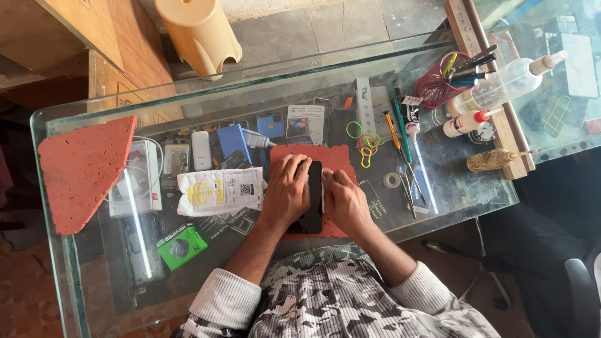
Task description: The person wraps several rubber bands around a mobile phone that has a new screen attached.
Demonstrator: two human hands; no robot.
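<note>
A black smartphone (313,194) lies lengthwise on a red rubber mat (325,155) on the glass counter. My left hand (287,188) rests on the phone's left side, fingers curled over its top end. My right hand (343,199) presses against the phone's right edge, with something thin and pale between hand and phone; what it is I cannot tell.
A white crumpled packet (219,191) lies left of the mat, coloured rubber bands (366,143) and hand tools (404,141) to its right. A red pen cup (438,84), glue bottles (466,122) and a spray bottle (507,81) stand far right. A red foam piece (81,169) covers the left corner.
</note>
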